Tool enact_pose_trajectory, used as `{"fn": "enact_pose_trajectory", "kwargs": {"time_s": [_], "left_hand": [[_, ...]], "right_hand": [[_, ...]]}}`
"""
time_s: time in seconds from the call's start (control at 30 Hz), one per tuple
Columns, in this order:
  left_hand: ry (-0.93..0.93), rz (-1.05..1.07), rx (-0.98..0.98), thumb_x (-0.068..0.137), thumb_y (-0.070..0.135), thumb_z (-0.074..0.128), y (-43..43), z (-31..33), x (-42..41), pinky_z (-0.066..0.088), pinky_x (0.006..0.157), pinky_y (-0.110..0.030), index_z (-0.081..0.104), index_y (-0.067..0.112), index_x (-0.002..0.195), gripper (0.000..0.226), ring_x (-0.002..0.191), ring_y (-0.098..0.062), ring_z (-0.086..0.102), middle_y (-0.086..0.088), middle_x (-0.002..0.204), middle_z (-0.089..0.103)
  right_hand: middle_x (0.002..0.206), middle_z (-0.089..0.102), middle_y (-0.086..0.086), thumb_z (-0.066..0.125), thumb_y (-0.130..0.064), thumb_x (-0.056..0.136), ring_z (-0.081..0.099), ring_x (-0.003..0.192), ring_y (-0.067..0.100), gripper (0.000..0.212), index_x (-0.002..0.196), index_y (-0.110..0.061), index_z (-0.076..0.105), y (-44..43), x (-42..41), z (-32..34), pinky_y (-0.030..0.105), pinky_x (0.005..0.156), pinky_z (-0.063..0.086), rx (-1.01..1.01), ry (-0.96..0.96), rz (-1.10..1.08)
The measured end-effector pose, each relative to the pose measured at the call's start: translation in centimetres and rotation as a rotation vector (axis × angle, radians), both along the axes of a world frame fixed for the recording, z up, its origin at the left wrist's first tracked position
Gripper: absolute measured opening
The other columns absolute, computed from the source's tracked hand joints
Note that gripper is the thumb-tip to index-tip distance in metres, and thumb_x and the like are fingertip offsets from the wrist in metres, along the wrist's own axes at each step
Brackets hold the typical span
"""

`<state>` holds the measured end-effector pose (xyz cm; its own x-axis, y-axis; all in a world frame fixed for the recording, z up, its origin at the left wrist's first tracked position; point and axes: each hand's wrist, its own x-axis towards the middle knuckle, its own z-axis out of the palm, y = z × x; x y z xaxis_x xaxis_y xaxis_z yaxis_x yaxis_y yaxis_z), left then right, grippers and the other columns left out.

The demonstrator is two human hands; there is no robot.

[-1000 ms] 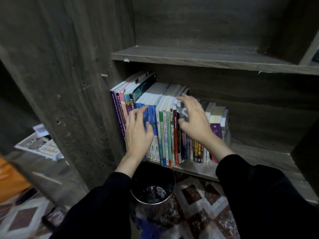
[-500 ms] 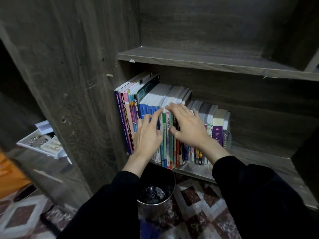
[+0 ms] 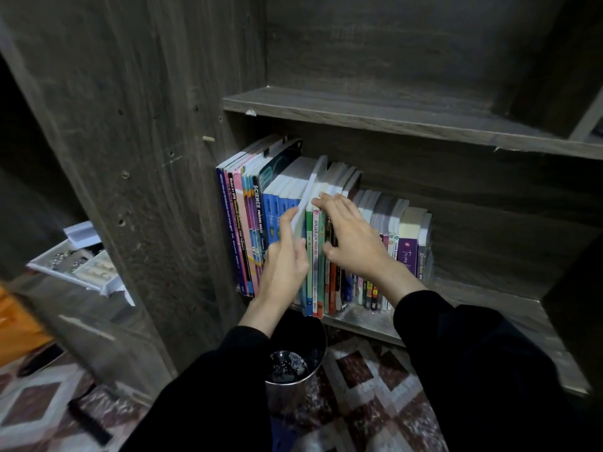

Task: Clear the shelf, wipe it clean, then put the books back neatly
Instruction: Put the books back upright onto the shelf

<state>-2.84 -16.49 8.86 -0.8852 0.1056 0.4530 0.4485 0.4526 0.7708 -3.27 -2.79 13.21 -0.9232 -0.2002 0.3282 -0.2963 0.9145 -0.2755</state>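
Note:
A row of upright books (image 3: 251,223) fills the left part of the lower wooden shelf (image 3: 483,301). Taller workbooks stand at the left and shorter paperbacks (image 3: 408,243) at the right. My left hand (image 3: 284,265) pinches a thin blue-spined book (image 3: 311,187) in the middle of the row. That book is tilted, and its white page edge rises above its neighbours. My right hand (image 3: 352,236) lies with straight fingers over the tops of the green and red spined books (image 3: 315,252) right beside it.
The upper shelf (image 3: 391,115) above holds no books. A shiny metal bin (image 3: 300,363) stands on the patterned floor (image 3: 375,393) directly below my hands. A white tray of small items (image 3: 75,262) sits left of the cabinet's side panel (image 3: 146,158).
My left hand has moved right and up to take hold of a blue book, which now tilts out of the row. My right hand slid left onto the green-spined books.

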Motion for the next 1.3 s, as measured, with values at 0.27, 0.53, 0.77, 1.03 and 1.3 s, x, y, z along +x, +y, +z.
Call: {"fn": "enact_pose_trajectory", "kwargs": {"time_s": [0.27,0.53,0.77,1.03,1.3], "left_hand": [[0.208,0.013,-0.068,0.091,0.008,0.061,-3.1,-1.7,3.5,0.043,0.044,-0.007,0.014,0.036,0.145,0.077,0.037,-0.006,0.049,-0.004,0.061,0.061],[0.006,0.03,-0.086,0.094,0.008,0.053,-5.3,3.3,6.0,0.057,0.049,-0.037,0.027,0.034,0.129,0.052,0.063,-0.017,0.068,-0.012,0.086,0.068],[-0.006,0.174,-0.466,0.085,0.01,0.053,-7.1,13.7,10.0,0.046,0.066,-0.039,0.026,0.031,0.121,0.05,0.081,-0.033,0.052,-0.004,0.077,0.044],[-0.034,0.191,-0.408,0.086,0.01,0.058,-8.4,16.3,11.5,0.053,0.065,-0.043,0.031,0.027,0.112,0.041,0.083,-0.021,0.05,-0.004,0.079,0.047],[-0.034,0.246,-0.378,0.086,0.009,0.058,-9.0,17.0,11.1,0.049,0.056,-0.029,0.035,0.028,0.113,0.041,0.07,-0.012,0.047,-0.003,0.077,0.043]], "right_hand": [[0.156,0.019,-0.007,0.059,-0.013,0.081,0.006,0.146,0.014,0.076,0.146,-0.027,0.023,-0.4,0.2,0.2,0.046,0.109,0.033,-0.019,-0.03,-0.018],[0.131,0.05,-0.001,0.044,-0.013,0.089,0.042,0.121,0.016,0.035,0.123,-0.019,0.046,-0.8,0.2,2.1,0.043,0.104,0.039,0.08,0.051,-0.038],[0.145,0.041,0.006,0.032,-0.026,0.097,0.029,0.136,0.028,0.043,0.14,-0.023,0.037,-3.7,-3.3,3.7,0.056,0.113,0.015,0.136,0.022,-0.032],[0.156,0.024,0.003,0.035,-0.052,0.095,0.015,0.143,0.032,0.06,0.149,-0.041,0.013,-5.3,-4.4,2.2,0.067,0.109,0.013,0.333,-0.037,-0.032],[0.149,0.035,0.0,0.037,-0.053,0.097,0.023,0.14,0.03,0.054,0.147,-0.041,0.021,-4.6,-4.1,1.4,0.064,0.108,0.021,0.315,0.098,-0.065]]}}
